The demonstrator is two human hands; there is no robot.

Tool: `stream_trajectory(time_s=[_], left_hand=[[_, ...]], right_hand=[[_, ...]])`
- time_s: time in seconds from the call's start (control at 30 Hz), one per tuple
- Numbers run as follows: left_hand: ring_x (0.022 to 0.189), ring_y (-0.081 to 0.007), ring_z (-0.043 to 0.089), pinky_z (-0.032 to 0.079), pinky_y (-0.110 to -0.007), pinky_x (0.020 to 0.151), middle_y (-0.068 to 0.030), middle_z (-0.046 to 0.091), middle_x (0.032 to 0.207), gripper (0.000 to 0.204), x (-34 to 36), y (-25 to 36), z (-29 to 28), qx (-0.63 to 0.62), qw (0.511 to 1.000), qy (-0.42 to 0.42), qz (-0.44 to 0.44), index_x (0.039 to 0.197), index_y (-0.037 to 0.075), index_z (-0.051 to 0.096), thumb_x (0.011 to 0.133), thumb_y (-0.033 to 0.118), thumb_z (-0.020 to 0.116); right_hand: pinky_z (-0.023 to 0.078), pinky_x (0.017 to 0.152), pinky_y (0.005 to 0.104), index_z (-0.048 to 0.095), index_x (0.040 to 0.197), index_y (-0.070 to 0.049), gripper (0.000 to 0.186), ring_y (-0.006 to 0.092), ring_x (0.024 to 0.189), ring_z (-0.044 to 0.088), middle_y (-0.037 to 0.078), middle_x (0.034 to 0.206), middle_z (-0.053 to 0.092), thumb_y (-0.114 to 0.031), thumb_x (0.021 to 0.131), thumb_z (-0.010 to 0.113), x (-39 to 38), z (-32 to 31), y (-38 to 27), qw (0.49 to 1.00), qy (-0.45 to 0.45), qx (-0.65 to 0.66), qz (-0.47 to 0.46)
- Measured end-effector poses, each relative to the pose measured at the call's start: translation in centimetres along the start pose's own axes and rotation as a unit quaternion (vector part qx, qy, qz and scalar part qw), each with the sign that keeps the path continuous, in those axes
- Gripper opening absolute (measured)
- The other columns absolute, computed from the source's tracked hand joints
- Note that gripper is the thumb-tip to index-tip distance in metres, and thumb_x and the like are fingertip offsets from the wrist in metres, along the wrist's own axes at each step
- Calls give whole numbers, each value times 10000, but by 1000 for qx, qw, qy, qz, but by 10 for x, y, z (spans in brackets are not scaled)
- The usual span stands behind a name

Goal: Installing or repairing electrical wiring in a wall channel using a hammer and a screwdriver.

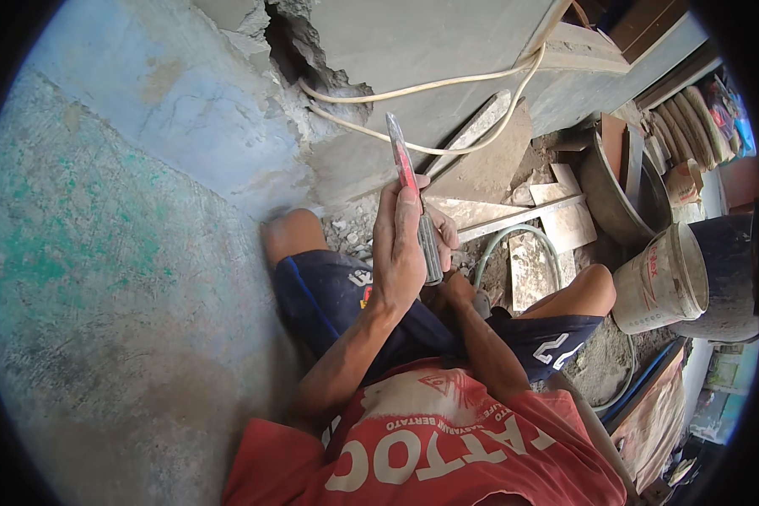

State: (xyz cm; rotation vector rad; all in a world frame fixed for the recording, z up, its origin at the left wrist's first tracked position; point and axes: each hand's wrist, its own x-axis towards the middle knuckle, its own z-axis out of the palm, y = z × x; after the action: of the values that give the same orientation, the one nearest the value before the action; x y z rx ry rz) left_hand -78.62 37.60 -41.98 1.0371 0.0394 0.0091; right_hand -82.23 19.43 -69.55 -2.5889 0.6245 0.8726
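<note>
Well, chisel (405,165); shirt (447,493) w/ white ltrs (438,462)

Hands (401,244), left gripping chisel (431,253), cable (444,153), broken wall (388,42), bucket (649,291)

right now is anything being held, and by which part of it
The left hand holds a chisel-like tool around its middle; its tip and dark lower end both stick out past the grip. Whether the right hand holds anything cannot be told.
</note>
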Motion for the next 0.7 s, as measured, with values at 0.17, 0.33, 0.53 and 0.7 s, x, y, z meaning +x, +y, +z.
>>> stream_trajectory(time_s=[0.17,0.33,0.53,0.7], left_hand=[[402,-134,448,365,-227,394,-138,533,586,421,16,32,-15,-61,997,57,-1,1132,-15,434,923,332,317],[469,-121,422,344,-214,422,-73,510,660,469,50,52,-46,-92,993,77,-16,1228,-17,392,888,306,370],[476,-98,385,265,-210,422,-24,471,634,483,83,60,-66,-88,994,33,-63,1243,-10,376,870,296,375],[464,-80,358,249,-217,402,-1,448,599,383,96,61,-86,-104,988,-30,-111,1109,-2,470,867,285,395]], right_hand=[[452,665,417,545,947,42,453,302,746,600,179,831,604,-371,761,536,31,6,19,968,78,230,62],[324,373,257,470,922,-42,269,107,431,368,-6,603,372,-289,815,483,-21,-34,3,751,-88,654,34],[233,349,183,445,972,-69,115,39,409,290,-33,600,357,-144,889,422,-132,-106,-44,731,76,661,-149],[224,335,179,418,1036,-18,258,29,395,299,-19,588,382,-244,917,445,-166,-129,-68,685,215,597,-359]])
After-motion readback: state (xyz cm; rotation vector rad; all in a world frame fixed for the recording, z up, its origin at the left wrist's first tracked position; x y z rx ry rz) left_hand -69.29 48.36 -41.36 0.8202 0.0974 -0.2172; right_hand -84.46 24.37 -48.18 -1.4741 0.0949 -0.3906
